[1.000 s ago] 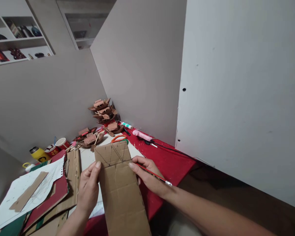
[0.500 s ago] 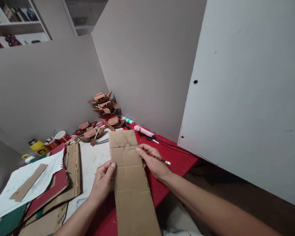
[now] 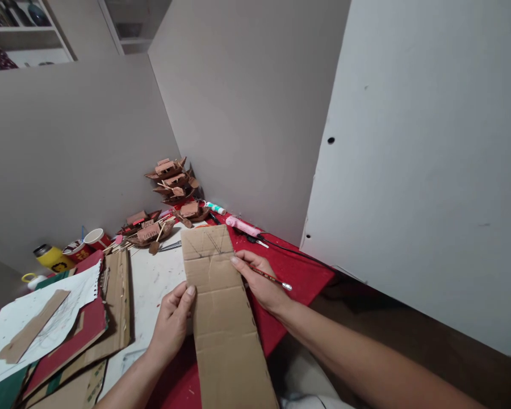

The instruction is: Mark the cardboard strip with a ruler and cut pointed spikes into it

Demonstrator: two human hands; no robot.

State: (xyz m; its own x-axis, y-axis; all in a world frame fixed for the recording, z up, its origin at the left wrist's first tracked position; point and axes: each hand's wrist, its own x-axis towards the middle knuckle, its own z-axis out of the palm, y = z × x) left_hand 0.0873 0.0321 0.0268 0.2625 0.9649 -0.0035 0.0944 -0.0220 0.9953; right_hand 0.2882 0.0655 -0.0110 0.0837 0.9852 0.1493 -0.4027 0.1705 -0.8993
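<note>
A long strip of brown cardboard (image 3: 223, 318) is held up in front of me, its far end bearing pencil lines in slanted strokes. My left hand (image 3: 172, 315) pinches its left edge, thumb on top. At the right edge, my right hand (image 3: 259, 281) grips the cardboard with the thumb over it. A dark red pencil (image 3: 272, 277) with a pale metal end also rests in the right hand, its tail pointing right. The fingers beneath the cardboard are hidden.
Small brown model boats (image 3: 170, 179) are stacked in the far corner. A pink glue gun (image 3: 242, 226) lies behind the cardboard, its black cable running right. Cardboard sheets (image 3: 119, 301) and a drawn-on paper (image 3: 12, 324) pile at left, near cups (image 3: 97, 238) and a yellow bottle (image 3: 53, 258). Grey panels rise behind.
The view has turned slightly right, so the surroundings sit further left. Both hands keep their hold on the cardboard, and the pencil stays in the right hand.
</note>
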